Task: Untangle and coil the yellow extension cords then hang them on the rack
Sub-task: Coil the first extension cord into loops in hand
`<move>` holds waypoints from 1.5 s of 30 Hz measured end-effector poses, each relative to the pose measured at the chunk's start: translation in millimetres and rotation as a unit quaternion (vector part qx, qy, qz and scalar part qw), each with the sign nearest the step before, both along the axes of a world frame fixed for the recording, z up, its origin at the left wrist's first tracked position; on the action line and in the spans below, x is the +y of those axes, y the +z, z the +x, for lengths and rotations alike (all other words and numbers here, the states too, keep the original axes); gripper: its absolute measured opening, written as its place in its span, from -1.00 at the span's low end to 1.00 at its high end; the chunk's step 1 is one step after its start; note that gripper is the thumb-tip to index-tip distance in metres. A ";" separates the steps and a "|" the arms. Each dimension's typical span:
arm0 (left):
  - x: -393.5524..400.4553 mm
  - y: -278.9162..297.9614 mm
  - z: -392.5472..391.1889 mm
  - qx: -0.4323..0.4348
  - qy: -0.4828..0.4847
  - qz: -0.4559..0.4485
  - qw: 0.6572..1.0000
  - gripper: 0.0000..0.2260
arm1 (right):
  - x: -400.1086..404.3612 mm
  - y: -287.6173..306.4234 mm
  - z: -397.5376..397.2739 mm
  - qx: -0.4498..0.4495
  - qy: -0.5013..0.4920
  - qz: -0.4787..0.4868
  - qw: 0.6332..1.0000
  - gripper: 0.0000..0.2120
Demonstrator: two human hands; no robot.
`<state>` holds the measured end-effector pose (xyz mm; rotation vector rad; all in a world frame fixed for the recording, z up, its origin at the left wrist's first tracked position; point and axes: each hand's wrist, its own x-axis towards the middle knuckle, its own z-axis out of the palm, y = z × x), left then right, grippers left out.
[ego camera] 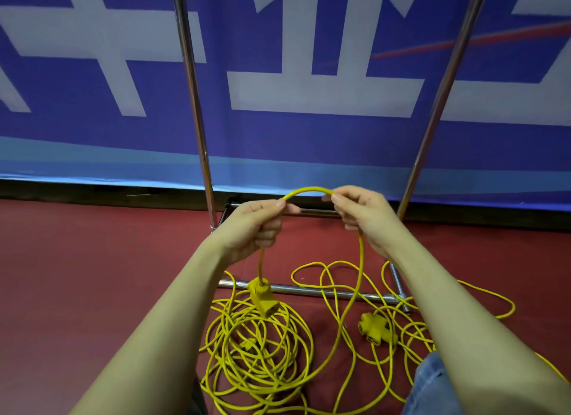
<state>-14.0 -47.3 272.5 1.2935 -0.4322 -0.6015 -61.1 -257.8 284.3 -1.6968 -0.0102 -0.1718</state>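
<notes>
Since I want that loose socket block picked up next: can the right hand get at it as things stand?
Probably not right away. The right hand is pinching the cord, as is the left hand. The socket block lies uncovered on the floor below, among loose loops.

Two bare forearms enter from the lower edge, at about 7 and 5 o'clock, and run up to the left hand (pixel 258 226) and right hand (pixel 360 212). No sleeves, watch or rings show. Fingernails are short and unpainted. At about 5 o'clock, a knee in faded blue denim (pixel 432 383) shows.
</notes>
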 end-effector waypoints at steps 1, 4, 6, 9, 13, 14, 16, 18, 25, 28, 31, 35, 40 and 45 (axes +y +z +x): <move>0.0 2.3 -1.6 -0.012 0.002 0.008 1.000 -0.75 | 2.0 3.7 -0.5 -0.020 -0.027 0.027 0.999 -0.83; 0.1 2.6 -5.4 -0.073 -0.004 0.057 0.996 -0.78 | 6.8 13.6 -1.9 -0.077 -0.091 0.089 0.989 -0.80; -0.2 -3.4 -8.2 -0.103 -0.002 0.109 0.989 -0.74 | 12.8 16.3 -3.0 -0.097 -0.097 0.109 0.984 -0.79; 1.0 -19.5 -9.2 -0.113 -0.004 0.172 0.978 -0.70 | 17.5 20.7 -1.4 -0.120 -0.091 0.179 0.972 -0.75; 0.2 -31.8 -7.1 -0.118 0.020 0.165 0.979 -0.67 | 14.6 23.6 2.0 -0.125 -0.087 0.209 0.966 -0.81; -2.0 -30.9 -7.1 -0.109 0.038 0.139 0.984 -0.66 | 13.6 21.9 2.6 -0.122 -0.092 0.201 0.968 -0.82; -7.6 -25.3 -6.6 -0.072 0.083 0.081 0.991 -0.67 | 10.2 16.6 3.5 -0.108 -0.105 0.177 0.973 -0.81; -11.8 -16.7 -5.3 -0.035 0.109 0.022 0.993 -0.68 | 5.5 10.1 5.0 -0.087 -0.121 0.155 0.977 -0.81; -11.9 12.1 -5.2 -0.018 0.042 0.044 0.998 -0.70 | -4.4 -4.6 7.7 -0.027 -0.130 0.169 0.977 -0.77; -13.0 6.2 -10.0 -0.054 0.018 0.126 0.990 -0.73 | 0.9 4.3 8.1 -0.021 -0.087 0.282 0.955 -0.75; -19.4 -2.9 -16.2 -0.051 0.014 0.137 0.989 -0.77 | 7.9 17.4 7.4 -0.032 -0.035 0.362 0.931 -0.76; -30.7 -8.3 -20.0 -0.041 0.033 0.117 0.992 -0.76 | 19.4 28.6 9.2 -0.038 -0.010 0.428 0.903 -0.76; -29.7 -10.0 -23.3 -0.044 -0.030 0.089 0.995 -0.78 | 28.0 35.1 16.7 -0.051 -0.008 0.463 0.885 -0.75; -34.0 -6.8 -24.9 -0.063 -0.064 0.117 0.989 -0.85 | 24.8 33.1 24.6 -0.059 -0.016 0.470 0.881 -0.74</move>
